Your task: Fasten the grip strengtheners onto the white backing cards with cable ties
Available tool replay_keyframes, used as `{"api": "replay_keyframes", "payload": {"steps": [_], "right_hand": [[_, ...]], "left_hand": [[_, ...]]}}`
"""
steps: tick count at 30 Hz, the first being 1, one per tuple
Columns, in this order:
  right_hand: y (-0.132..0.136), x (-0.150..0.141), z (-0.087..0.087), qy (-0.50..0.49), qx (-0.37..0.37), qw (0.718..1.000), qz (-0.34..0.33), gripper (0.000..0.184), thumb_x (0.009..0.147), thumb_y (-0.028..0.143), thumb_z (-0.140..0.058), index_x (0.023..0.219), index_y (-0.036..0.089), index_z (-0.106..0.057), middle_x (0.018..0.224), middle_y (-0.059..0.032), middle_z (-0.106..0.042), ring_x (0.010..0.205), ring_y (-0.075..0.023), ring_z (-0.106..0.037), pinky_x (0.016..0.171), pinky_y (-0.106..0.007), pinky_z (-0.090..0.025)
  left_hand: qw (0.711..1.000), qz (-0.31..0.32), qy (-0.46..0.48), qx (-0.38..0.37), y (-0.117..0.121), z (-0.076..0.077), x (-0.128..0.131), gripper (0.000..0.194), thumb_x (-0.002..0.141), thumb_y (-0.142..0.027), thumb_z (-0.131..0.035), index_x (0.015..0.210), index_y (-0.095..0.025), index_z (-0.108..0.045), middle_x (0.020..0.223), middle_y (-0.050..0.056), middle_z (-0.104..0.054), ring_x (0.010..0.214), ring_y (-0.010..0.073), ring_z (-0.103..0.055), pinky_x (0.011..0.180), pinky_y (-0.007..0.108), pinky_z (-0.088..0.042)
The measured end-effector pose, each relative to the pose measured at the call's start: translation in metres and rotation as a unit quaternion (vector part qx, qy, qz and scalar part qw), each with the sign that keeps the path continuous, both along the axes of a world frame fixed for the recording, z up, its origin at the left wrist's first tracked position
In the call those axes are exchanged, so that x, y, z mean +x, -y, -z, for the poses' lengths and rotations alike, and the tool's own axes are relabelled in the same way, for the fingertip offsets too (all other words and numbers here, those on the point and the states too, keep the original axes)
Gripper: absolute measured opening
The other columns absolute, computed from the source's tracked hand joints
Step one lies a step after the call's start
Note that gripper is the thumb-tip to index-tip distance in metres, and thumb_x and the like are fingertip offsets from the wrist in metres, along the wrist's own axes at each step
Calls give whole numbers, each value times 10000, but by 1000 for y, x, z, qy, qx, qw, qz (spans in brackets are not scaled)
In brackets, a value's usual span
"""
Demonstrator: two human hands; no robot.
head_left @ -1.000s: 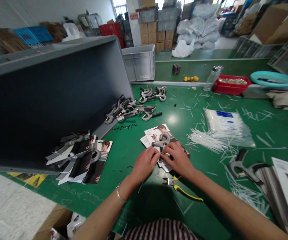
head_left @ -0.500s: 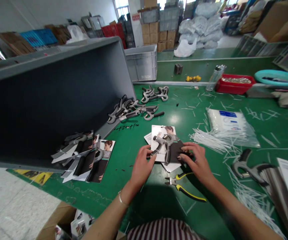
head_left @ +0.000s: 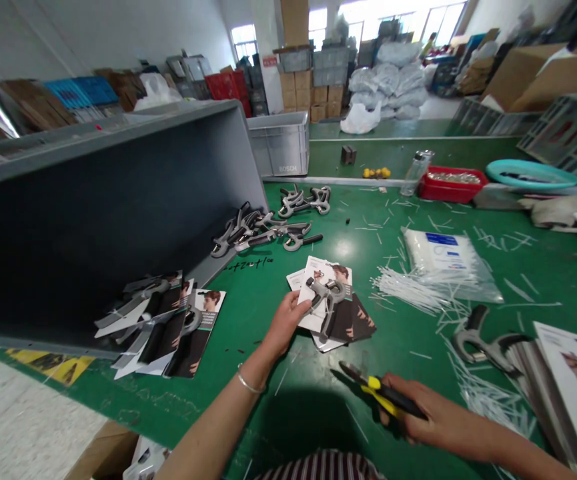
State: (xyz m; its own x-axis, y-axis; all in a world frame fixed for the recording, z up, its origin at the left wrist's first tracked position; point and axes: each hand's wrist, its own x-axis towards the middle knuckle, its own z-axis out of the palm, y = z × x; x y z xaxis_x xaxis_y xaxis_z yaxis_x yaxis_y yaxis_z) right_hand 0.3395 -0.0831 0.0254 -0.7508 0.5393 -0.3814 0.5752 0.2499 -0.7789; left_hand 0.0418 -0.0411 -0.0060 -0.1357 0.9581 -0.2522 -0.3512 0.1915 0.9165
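My left hand [head_left: 288,320] grips the left edge of a printed card [head_left: 342,325], thumb on top. On that card lies a grey and black hand grip [head_left: 327,300]. Beneath it are more cards, partly covered. My right hand [head_left: 413,407] is closed round the handles of yellow and black cutting pliers [head_left: 378,387], lifted over the green table, jaws pointing left toward the cards. To the right lie a bundle of white cable ties [head_left: 413,287] and a plastic bag of ties [head_left: 448,257].
A large grey bin [head_left: 118,200] lies on its side at left, with carded hand grips [head_left: 195,333] at its mouth. Loose hand grips [head_left: 268,230] lie behind. A stack of cards [head_left: 573,393] stands at right; a red tray [head_left: 452,185] sits at the back.
Both hands were together at the card. My right hand has let go of it, moved down and picked up the pliers from the table. My left hand has stayed on the card.
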Motion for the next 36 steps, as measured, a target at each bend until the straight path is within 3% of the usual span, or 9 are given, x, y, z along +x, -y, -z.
{"api": "replay_keyframes", "payload": {"steps": [3,6,9,13,16,22,28,32,36], "right_hand": [[-11,5,-4,-28,-103,993,44,355,979,482,-379,1196,234,-513,881,-20,-659,598,-147,-587,571,-279,-507],[-49,-2,-6,6,124,988,90,427,959,504,-464,1287,232,-499,1017,-73,-643,846,-224,-621,761,-360,-522],[-95,-13,-12,96,391,914,48,491,944,350,-515,1423,266,-443,1144,-145,-611,1023,-321,-571,858,-474,-476],[-131,-26,-25,158,536,828,-40,587,921,100,-431,1452,349,-427,1202,-148,-612,1089,-348,-533,870,-507,-440],[-142,-36,-32,145,554,816,-78,630,913,38,-390,1454,358,-427,1278,-131,-600,1149,-341,-516,901,-524,-424],[-149,-60,-42,87,537,834,-93,589,893,36,-434,1377,361,-516,1357,-70,-585,1265,-319,-460,963,-525,-404],[-154,-65,-39,158,544,811,-147,467,877,63,-471,1306,220,-569,1180,-159,-653,1055,-320,-588,823,-450,-454],[-154,-48,-26,204,468,847,-151,342,840,156,-565,1180,158,-603,996,-144,-673,792,-255,-654,659,-331,-446],[-124,-38,-15,154,401,897,-106,356,858,225,-568,1212,185,-571,1051,-111,-677,814,-236,-675,686,-310,-464]], "left_hand": [[1000,12,12,0,0,7,8,558,767,-384,-761,1204,-154,-500,1017,93,-693,726,200,-699,535,306,-597],[1000,20,17,-6,-4,11,14,601,738,-381,-780,1197,-138,-478,1041,113,-682,702,215,-703,478,344,-612],[1000,8,17,-11,-8,15,17,566,738,-380,-773,1155,-127,-486,993,96,-683,663,189,-691,460,320,-613],[1000,3,12,-15,-7,16,17,552,734,-378,-775,1144,-142,-491,949,67,-679,657,185,-691,462,321,-620],[1000,3,11,-17,-7,15,17,547,736,-372,-770,1150,-143,-495,962,77,-681,685,206,-703,462,330,-620],[1000,4,5,-23,-8,15,17,558,735,-370,-766,1165,-148,-487,966,85,-681,646,201,-694,432,332,-607],[1000,21,14,-13,-9,14,15,548,762,-366,-751,1209,-136,-535,1039,112,-687,728,217,-707,456,329,-620],[997,54,42,-27,-11,9,10,489,753,-354,-767,1145,-112,-603,987,117,-702,742,228,-709,495,351,-637],[997,16,72,-30,-7,4,10,410,760,-341,-758,1051,-80,-633,951,135,-698,713,219,-690,486,356,-630]]}}
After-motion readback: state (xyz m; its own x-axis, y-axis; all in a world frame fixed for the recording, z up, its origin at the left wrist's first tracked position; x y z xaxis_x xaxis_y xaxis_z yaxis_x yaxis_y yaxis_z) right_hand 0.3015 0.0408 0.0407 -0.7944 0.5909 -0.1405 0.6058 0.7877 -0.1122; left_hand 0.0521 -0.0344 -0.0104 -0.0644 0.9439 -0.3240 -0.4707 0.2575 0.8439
